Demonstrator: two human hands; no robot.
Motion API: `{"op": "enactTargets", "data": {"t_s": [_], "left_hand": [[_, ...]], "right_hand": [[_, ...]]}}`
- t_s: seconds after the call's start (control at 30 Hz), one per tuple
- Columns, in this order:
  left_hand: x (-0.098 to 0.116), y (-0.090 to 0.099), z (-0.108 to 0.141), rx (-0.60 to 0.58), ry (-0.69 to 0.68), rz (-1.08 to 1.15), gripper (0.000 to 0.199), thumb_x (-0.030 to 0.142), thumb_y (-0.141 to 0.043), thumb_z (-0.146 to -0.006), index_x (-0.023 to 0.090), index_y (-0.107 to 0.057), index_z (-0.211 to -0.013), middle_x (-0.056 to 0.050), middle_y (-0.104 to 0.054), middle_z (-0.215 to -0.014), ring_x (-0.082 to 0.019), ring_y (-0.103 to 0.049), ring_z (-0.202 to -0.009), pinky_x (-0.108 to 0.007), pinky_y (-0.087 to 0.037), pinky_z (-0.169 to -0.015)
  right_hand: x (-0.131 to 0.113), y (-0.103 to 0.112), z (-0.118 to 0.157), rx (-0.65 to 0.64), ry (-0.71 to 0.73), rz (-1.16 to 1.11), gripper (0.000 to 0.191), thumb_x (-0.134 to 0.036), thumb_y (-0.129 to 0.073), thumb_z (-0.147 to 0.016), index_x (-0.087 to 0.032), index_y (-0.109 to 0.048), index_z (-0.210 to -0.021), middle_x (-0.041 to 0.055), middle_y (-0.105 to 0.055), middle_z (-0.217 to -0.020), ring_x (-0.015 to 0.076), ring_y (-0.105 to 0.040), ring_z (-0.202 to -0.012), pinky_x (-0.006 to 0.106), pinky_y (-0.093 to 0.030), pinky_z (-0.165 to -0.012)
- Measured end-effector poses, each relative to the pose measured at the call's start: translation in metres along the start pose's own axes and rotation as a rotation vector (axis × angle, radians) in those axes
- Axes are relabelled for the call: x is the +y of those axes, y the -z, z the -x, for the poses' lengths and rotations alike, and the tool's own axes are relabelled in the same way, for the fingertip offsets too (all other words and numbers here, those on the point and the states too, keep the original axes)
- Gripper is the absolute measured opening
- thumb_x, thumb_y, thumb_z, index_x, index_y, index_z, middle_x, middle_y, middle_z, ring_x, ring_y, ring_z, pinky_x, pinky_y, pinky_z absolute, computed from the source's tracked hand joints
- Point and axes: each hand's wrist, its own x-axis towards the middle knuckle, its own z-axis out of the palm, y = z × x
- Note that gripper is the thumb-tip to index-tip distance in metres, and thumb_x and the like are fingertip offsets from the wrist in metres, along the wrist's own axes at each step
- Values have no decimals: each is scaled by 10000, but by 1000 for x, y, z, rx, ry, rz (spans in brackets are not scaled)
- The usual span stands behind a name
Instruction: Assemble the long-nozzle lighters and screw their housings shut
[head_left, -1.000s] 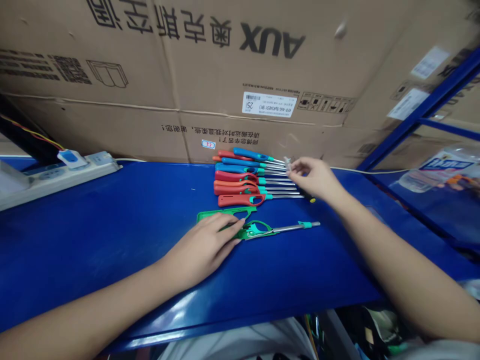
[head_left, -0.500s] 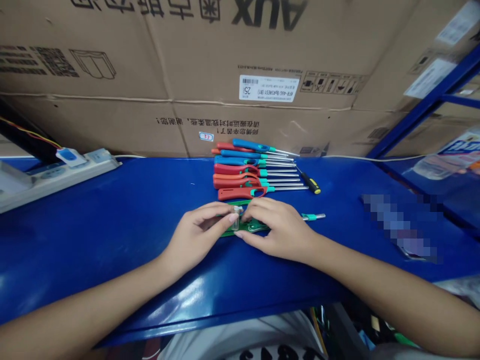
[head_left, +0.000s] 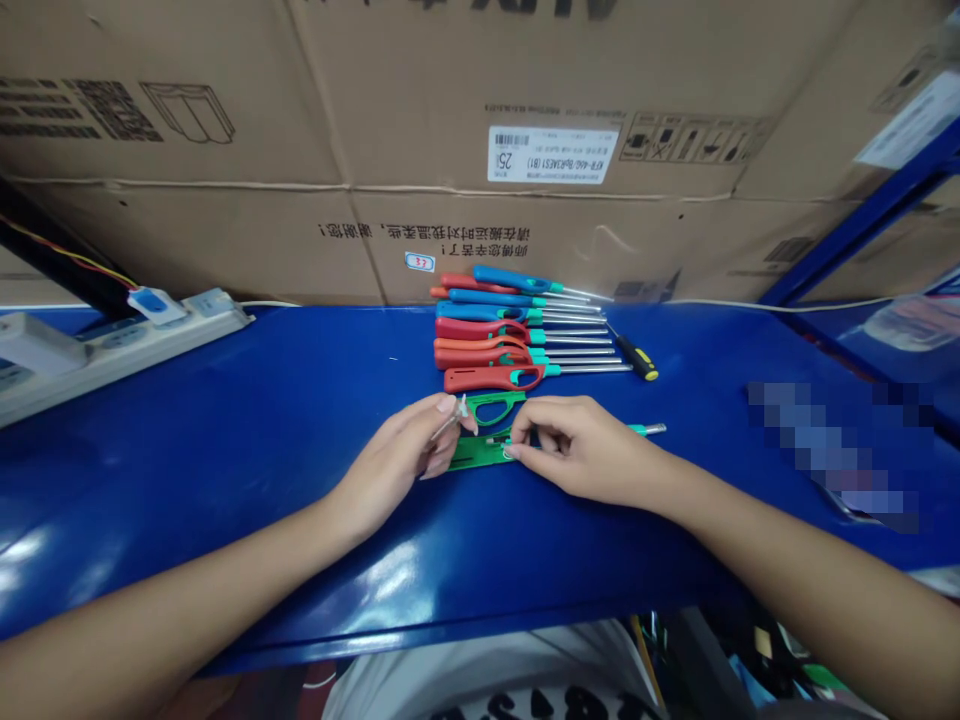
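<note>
Beyond the left hand and right hand, eight lighters lie beside one screwdriver.

Our left hand and right hand are bare, with short, neat nails, and our forearms are bare too; we wear a white T-shirt printed with dark block lettering.

The blue counter is carrying a row of red, orange and blue utility lighters, with a yellow-and-black screwdriver lying just right of the row, green lighter casing lying just in front, and a power strip sitting well left.
</note>
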Motion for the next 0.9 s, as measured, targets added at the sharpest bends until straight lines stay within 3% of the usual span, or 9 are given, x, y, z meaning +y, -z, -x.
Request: {"op": "enactTargets", "data": {"t_s": [0.13,0.3,0.6,0.9], "left_hand": [[-1,1,1,-12,36,-40,464,614,-585,-933,165,-627,-824,71,-250,-590,-94,-203,-530,-238,-167,-489],[3,1,4,-9,31,-74,444,589,-588,-944,169,-645,-815,72,-232,-584,-92,-195,-526,-236,-162,-489],[7,1,6,-45,18,-170,425,552,-494,-992,166,-631,-879,57,-315,-617,-104,-261,-552,-240,-205,-494],[7,3,7,-28,-113,-571,377,416,-450,-1016,190,-526,-725,47,-401,-609,-119,-382,-581,-242,-299,-544]], "right_hand": [[9,-1,-3,-34,-110,-172,158,-293,-672,-899,-167,-643,-807,-82,-456,-553,53,-379,-476,187,-321,-488],[14,-2,-5,-50,-184,-362,213,-350,-690,-880,-162,-620,-809,-88,-451,-538,45,-366,-460,181,-284,-448],[14,-3,-5,-138,-212,-487,233,-375,-726,-868,-160,-636,-848,-62,-563,-559,59,-517,-428,173,-404,-428],[16,-4,-5,-164,-151,-500,220,-359,-741,-867,-143,-697,-872,-15,-634,-681,77,-604,-493,179,-503,-450]]}}
